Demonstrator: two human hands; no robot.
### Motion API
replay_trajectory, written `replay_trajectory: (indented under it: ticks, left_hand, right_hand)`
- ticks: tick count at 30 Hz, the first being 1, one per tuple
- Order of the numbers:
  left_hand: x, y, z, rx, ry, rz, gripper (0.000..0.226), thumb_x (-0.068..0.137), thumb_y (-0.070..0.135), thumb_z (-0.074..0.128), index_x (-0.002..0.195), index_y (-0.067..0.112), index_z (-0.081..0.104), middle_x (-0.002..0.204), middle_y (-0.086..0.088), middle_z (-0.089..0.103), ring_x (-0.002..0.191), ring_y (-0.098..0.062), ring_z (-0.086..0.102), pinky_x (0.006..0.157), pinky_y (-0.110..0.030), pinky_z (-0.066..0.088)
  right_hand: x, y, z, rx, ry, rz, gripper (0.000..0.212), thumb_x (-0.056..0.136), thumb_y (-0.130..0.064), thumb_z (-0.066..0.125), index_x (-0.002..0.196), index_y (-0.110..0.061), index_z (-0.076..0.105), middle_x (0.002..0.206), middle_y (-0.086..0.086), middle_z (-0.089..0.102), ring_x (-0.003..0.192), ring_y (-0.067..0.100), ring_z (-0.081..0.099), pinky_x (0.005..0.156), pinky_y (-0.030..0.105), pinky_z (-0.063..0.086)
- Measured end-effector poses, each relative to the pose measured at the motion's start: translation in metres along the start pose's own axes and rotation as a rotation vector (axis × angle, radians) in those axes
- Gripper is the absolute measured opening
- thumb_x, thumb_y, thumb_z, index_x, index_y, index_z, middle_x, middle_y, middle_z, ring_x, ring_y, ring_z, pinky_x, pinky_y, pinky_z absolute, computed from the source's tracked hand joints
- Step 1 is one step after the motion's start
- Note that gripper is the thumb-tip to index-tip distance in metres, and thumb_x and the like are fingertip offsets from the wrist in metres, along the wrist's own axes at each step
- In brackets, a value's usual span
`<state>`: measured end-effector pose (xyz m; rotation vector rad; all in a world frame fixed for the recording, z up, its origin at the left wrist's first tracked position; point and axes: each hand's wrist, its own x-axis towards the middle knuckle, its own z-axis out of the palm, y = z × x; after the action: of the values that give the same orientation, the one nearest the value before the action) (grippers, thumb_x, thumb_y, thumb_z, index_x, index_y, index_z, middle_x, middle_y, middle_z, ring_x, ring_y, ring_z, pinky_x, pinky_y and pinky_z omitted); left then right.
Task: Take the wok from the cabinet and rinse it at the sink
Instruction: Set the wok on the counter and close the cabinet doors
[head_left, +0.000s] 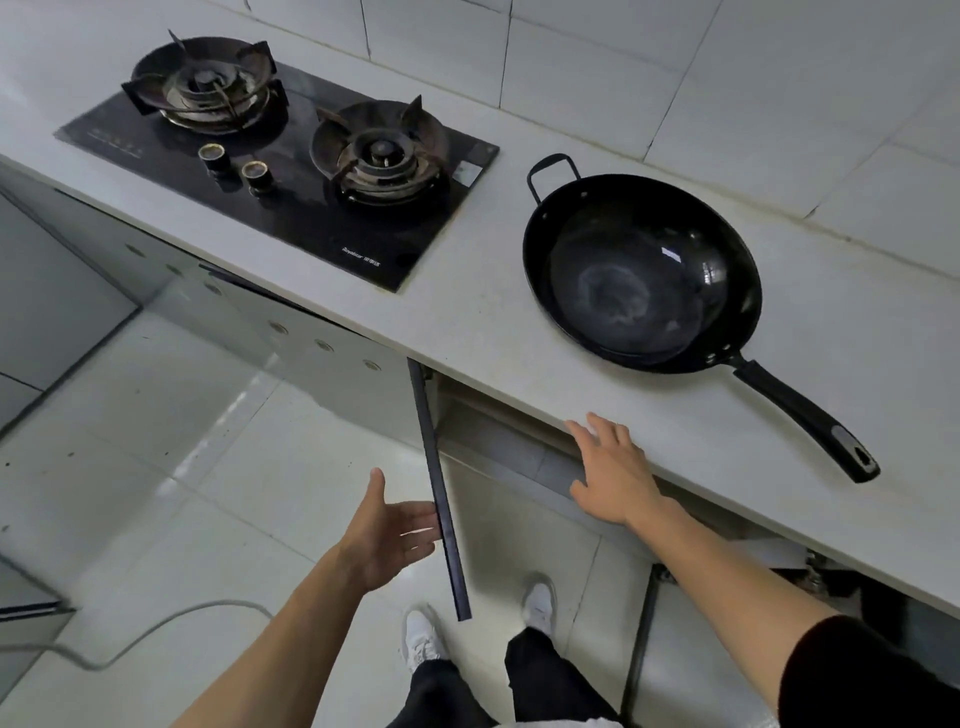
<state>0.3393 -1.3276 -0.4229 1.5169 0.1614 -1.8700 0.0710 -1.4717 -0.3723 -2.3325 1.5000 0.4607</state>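
One wok (641, 273); two burners (205, 85); two knobs (213, 156); two hands (387, 535); two shoes (421, 636).

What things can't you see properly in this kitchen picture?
Head view only:
- Sink: not in the frame at all.
- Inside of the cabinet: hidden under the countertop and behind the open door.
- Left hand fingertips: covered by the door's edge.
- Small writing on the stove: too small to read.
- Wok underside: faces down, unseen.
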Motion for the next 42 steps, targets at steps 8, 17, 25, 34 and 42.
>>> replay_trajectory:
  ticks: [8,17,25,34,42]
  left_hand:
    - [0.026,-0.01,0.079,-0.29,-0.164,-0.025,0.101,0.087,0.081,0.018,0.129,-0.004,0.052,0.13,-0.023,0.06,0.121,-0.039,0.058,0.112,-0.05,0.037]
    - [0.051,0.001,0.141,-0.486,-0.188,-0.015,0.097,0.088,0.078,0.023,0.133,-0.003,0.05,0.13,-0.023,0.06,0.12,-0.04,0.057,0.112,-0.049,0.037]
    - [0.065,0.01,0.184,-0.702,-0.202,0.042,0.095,0.089,0.074,0.032,0.139,-0.007,0.042,0.142,-0.027,0.047,0.131,-0.042,0.047,0.116,-0.051,0.031]
    - [0.075,0.018,0.209,-0.812,-0.144,0.05,0.09,0.09,0.07,0.039,0.15,0.003,0.028,0.156,-0.023,0.028,0.144,-0.041,0.028,0.119,-0.051,0.025]
    - [0.061,0.024,0.203,-0.66,-0.185,0.089,0.089,0.091,0.069,0.037,0.154,0.009,0.017,0.16,-0.021,0.022,0.147,-0.038,0.024,0.119,-0.051,0.023]
  right_hand:
    - [-0.018,0.034,0.003,0.063,0.105,0.103,0.069,0.091,-0.031,0.058,0.148,-0.013,0.024,0.156,0.012,0.018,0.144,0.029,0.014,0.116,0.04,0.027]
    - [-0.016,0.054,-0.005,0.173,0.017,0.034,0.076,0.09,-0.024,0.063,0.151,-0.021,0.019,0.161,0.004,0.009,0.147,0.025,0.006,0.117,0.035,0.021]
    - [-0.011,0.063,-0.006,0.174,0.022,0.016,0.076,0.084,-0.012,0.061,0.15,-0.022,0.023,0.159,0.002,0.015,0.144,0.023,0.013,0.114,0.032,0.025]
    - [-0.014,0.061,-0.002,0.185,0.032,0.016,0.084,0.081,-0.01,0.066,0.15,-0.021,0.02,0.16,0.002,0.01,0.146,0.024,0.008,0.114,0.034,0.03]
    - [-0.014,0.061,-0.007,0.16,0.024,0.022,0.083,0.081,-0.011,0.067,0.149,-0.022,0.021,0.158,0.002,0.013,0.144,0.024,0.013,0.11,0.033,0.034]
